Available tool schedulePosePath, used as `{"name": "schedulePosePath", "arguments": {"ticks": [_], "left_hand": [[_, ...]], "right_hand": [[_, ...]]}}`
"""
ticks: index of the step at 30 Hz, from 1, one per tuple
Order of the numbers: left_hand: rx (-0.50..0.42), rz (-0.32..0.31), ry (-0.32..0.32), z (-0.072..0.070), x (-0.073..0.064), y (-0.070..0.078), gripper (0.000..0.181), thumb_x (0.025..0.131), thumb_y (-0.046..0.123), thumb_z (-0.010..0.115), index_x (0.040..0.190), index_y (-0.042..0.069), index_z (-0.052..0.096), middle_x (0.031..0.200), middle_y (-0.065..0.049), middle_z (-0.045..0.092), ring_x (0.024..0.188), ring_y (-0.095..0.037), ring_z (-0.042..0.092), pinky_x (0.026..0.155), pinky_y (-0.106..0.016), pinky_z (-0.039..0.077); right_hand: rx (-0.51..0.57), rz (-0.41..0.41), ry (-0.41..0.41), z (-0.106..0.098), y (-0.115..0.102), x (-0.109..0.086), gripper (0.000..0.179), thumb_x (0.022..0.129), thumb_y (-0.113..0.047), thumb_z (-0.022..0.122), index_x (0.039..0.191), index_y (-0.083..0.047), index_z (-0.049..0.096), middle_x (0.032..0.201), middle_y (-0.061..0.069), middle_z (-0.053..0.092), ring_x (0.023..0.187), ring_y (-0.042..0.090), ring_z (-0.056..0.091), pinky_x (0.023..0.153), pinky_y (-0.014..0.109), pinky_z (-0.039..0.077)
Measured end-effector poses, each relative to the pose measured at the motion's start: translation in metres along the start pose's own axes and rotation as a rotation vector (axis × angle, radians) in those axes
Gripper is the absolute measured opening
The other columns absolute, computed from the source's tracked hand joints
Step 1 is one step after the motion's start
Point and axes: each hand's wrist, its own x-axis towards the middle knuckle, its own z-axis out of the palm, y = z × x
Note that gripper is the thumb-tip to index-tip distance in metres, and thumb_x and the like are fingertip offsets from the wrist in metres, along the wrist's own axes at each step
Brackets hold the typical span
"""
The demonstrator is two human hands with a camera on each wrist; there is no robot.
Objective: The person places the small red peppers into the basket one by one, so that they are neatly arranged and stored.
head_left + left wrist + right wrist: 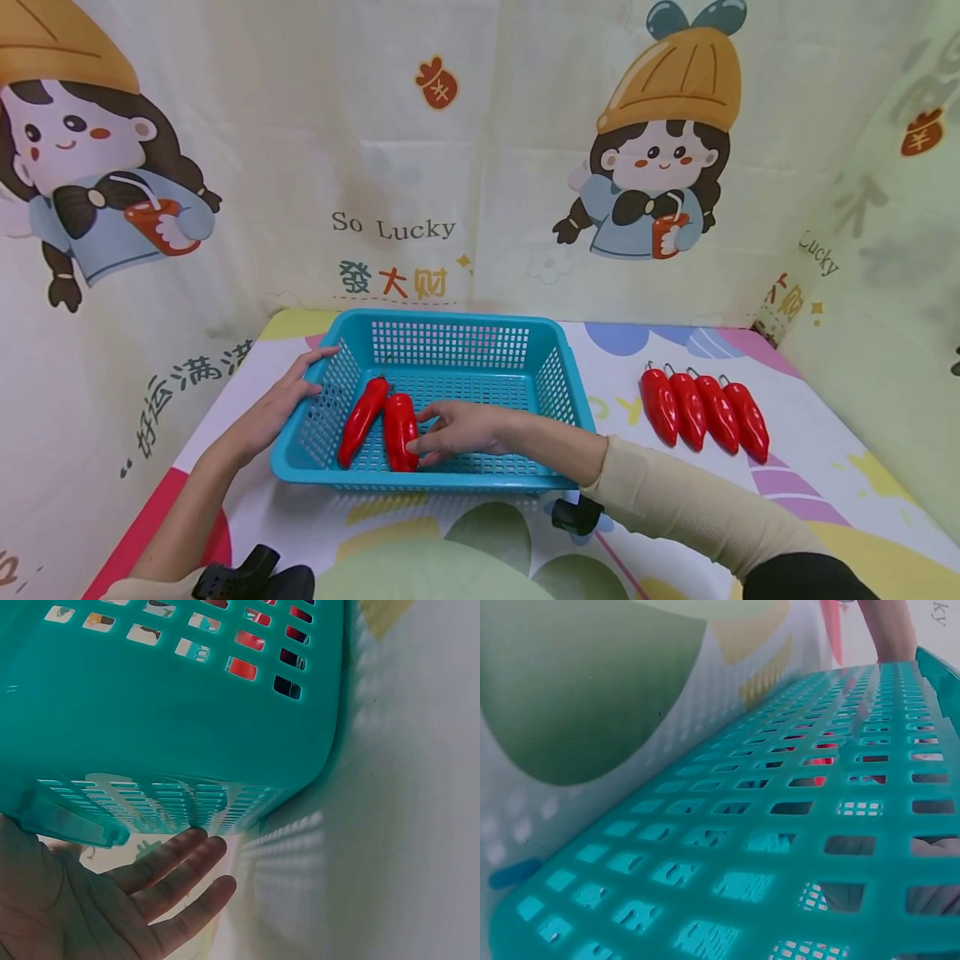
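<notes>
A teal plastic basket (480, 481) with lattice sides stands on the patterned table. Two glossy red chili peppers lie in its left half: the left pepper (363, 423) leans slantwise, while the right pepper (399, 429) points nearly straight toward me. Reaching over the basket's front rim, my right hand (467, 427) has its thumb and fingers loosely bent at the right pepper's right side. My left hand (272, 410) rests at the basket's left rim. In the left wrist view, its fingers (180, 881) stretch out straight beside the basket's outer wall.
Several red chili peppers (705, 410) with hooked stems lie side by side on the table (615, 400), right of the basket. A printed cloth (510, 167) hangs behind the table. Dark wrist camera mounts (577, 515) stick out near both forearms.
</notes>
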Motion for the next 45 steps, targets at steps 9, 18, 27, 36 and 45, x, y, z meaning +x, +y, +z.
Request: {"name": "schedulePosePath", "arguments": {"ticks": [9,18,27,36,45], "left_hand": [[0.005,-0.003,0.01,0.0,-0.003,-0.003,0.072,0.1,0.025,0.047,0.165,0.025,0.015,0.164,-0.027,0.01,0.14,-0.058,0.023,0.085,-0.053,0.06],[0.004,0.023,0.006,0.001,-0.001,0.0,0.076,0.099,0.025,0.051,0.165,0.024,0.013,0.165,-0.026,0.009,0.141,-0.058,0.022,0.086,-0.053,0.06],[0.001,0.022,0.01,0.002,-0.001,-0.001,0.077,0.099,0.025,0.052,0.165,0.026,0.013,0.166,-0.025,0.008,0.141,-0.058,0.023,0.088,-0.054,0.059],[0.0,0.026,0.012,0.004,-0.001,0.0,0.076,0.099,0.024,0.05,0.165,0.025,0.013,0.167,-0.024,0.006,0.142,-0.059,0.021,0.088,-0.056,0.058],[-0.005,0.035,0.014,0.004,-0.002,-0.002,0.077,0.098,0.023,0.052,0.165,0.024,0.013,0.166,-0.024,0.008,0.142,-0.058,0.022,0.087,-0.054,0.059]], "right_hand": [[-0.133,-0.048,0.053,-0.003,-0.001,-0.015,0.058,0.096,-0.028,0.071,0.144,-0.004,0.05,0.115,0.007,0.067,0.1,0.025,0.072,0.102,0.051,0.052],[-0.18,-0.234,0.258,-0.024,-0.01,-0.045,0.053,0.099,-0.031,0.066,0.146,-0.011,0.05,0.119,0.007,0.067,0.104,0.024,0.071,0.095,0.046,0.057],[-0.294,-0.411,0.51,-0.033,-0.006,-0.074,0.055,0.1,-0.03,0.066,0.149,-0.014,0.047,0.123,0.005,0.068,0.103,0.018,0.071,0.088,0.037,0.06],[-0.422,-0.518,0.755,-0.044,0.008,-0.092,0.06,0.098,-0.026,0.068,0.15,-0.009,0.044,0.129,0.011,0.066,0.109,0.025,0.07,0.093,0.045,0.059],[-0.428,-0.492,0.918,-0.067,0.029,-0.11,0.066,0.094,-0.024,0.074,0.151,-0.01,0.044,0.133,0.014,0.065,0.114,0.033,0.068,0.091,0.05,0.058]]}}
